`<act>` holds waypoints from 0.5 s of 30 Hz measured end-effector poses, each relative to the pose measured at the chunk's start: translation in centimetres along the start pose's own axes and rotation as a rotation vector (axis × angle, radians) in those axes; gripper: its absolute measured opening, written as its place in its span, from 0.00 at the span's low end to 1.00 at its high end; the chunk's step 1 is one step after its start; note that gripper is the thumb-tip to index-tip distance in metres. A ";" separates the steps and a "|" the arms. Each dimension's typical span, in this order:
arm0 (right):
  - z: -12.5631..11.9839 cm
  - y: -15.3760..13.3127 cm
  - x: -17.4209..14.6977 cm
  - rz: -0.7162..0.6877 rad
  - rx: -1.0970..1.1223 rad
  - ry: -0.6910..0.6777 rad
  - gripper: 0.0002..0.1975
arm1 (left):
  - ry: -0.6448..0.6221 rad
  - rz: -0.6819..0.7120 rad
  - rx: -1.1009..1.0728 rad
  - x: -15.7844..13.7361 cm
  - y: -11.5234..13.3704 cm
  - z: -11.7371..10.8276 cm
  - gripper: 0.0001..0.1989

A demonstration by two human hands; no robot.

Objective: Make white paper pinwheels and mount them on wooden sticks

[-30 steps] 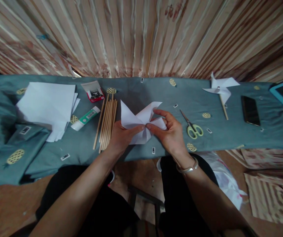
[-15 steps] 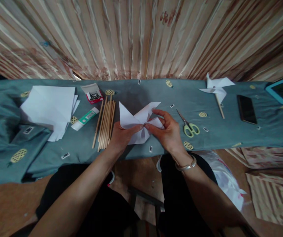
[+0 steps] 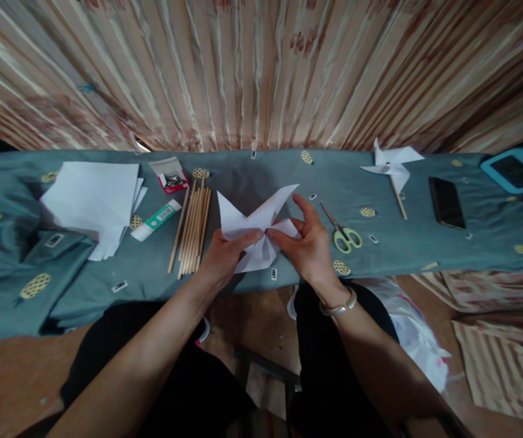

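A white paper pinwheel (image 3: 261,210), its blades folded in toward the middle, is held just above the cloth between both hands. On its left side my left hand (image 3: 225,252) grips the paper, thumb pressed near the centre. My right hand (image 3: 304,240) pinches the folded paper at the centre from the right, with the index finger raised off it. Whether a pin sits under the thumbs is hidden. Wooden sticks (image 3: 194,231) lie left of my left hand. Scissors with pale green handles (image 3: 347,238) rest right of my right hand.
On the green tablecloth (image 3: 243,167) lie a stack of white paper (image 3: 95,191), a small red box of metal pins (image 3: 171,177), a glue tube (image 3: 156,220), a pinwheel on a stick (image 3: 391,164), a phone (image 3: 446,202) and a blue-framed device (image 3: 517,171). A striped curtain (image 3: 243,73) hangs behind.
My right index finger has lifted off the paper. The pinwheel's upper right blade now stands out more. The whole view has shifted slightly.
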State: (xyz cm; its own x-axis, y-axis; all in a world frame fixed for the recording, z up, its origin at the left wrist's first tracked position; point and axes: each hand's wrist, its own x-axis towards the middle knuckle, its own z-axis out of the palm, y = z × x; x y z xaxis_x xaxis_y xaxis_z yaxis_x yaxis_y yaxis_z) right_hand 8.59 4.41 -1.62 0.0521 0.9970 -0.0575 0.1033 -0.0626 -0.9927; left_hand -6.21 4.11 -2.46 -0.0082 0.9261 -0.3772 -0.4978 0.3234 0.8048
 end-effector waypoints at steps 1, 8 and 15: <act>0.0 -0.1 0.0 0.003 0.011 0.004 0.44 | 0.003 -0.003 -0.016 0.0 0.0 0.1 0.18; -0.6 -0.1 0.4 0.003 0.088 -0.067 0.28 | -0.013 -0.025 -0.025 -0.4 0.3 0.8 0.19; -0.7 0.2 0.3 0.015 0.058 -0.045 0.29 | -0.061 -0.001 0.018 -0.4 0.1 0.3 0.18</act>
State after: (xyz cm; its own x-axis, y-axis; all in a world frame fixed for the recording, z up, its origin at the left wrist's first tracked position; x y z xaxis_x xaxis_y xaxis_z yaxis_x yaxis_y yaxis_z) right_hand 9.33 4.71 -1.78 0.0083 0.9971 -0.0758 0.0448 -0.0761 -0.9961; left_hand -6.01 3.81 -2.08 0.0457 0.9357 -0.3497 -0.4824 0.3272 0.8126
